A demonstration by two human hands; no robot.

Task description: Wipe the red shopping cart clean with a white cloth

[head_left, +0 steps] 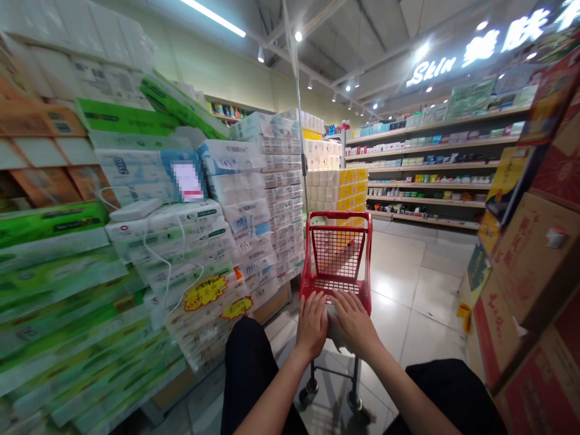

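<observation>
A small red shopping cart (339,248) with a mesh basket stands directly in front of me. My left hand (312,323) lies at its near edge, back up, with the fingers stretched forward and close together. Beside it, my right hand (351,320) rests there too, its fingers stretched out and slightly spread. A pale, crumpled-looking thing (334,329) shows between the hands and under the right palm; its kind is unclear. Both thumbs and the cart's handle are hidden. The cart's wheels (360,411) show below my wrists.
Tall stacks of wrapped tissue packs (244,223) line the left side, with yellow price signs (205,293). A white device (136,209) with cables lies on one stack. Cardboard boxes (534,260) are piled at right. Stocked shelves (426,163) stand beyond the tiled floor (403,284).
</observation>
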